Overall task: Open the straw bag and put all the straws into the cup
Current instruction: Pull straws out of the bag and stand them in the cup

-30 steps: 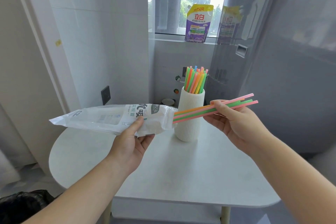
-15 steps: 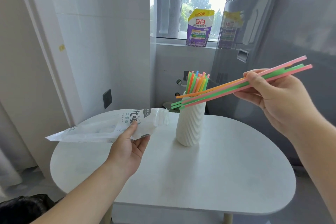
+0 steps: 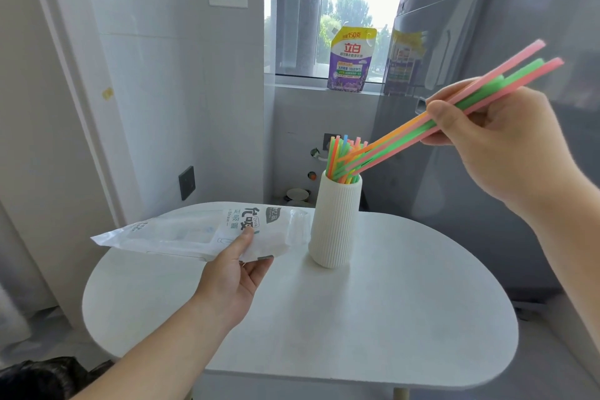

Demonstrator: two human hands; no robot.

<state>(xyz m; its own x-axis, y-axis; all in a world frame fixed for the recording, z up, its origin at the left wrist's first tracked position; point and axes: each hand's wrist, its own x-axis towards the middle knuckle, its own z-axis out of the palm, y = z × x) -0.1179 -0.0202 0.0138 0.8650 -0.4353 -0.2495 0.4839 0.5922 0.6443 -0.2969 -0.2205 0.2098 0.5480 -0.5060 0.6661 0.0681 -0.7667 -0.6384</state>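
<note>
A white ribbed cup [image 3: 334, 224] stands on the white table [image 3: 389, 318] with several coloured straws [image 3: 339, 156] upright in it. My right hand [image 3: 500, 146] grips a bunch of pink, green and orange straws [image 3: 406, 136], tilted down to the left with their lower ends at the cup's mouth. My left hand [image 3: 233, 276] holds the clear and white straw bag [image 3: 201, 232] level just above the table, left of the cup, its open end toward the cup. The bag looks empty.
A grey washing machine [image 3: 487, 172] stands close behind and right of the table. A purple and yellow detergent pouch [image 3: 350, 58] leans on the window sill. A wall with a dark socket [image 3: 186, 182] is to the left. Something black [image 3: 39, 377] lies at the bottom left.
My right hand drew the bunch of straws out of the bag, lifted it up to the right, then tipped its lower ends down to the cup's mouth. The bag sank toward the table.
</note>
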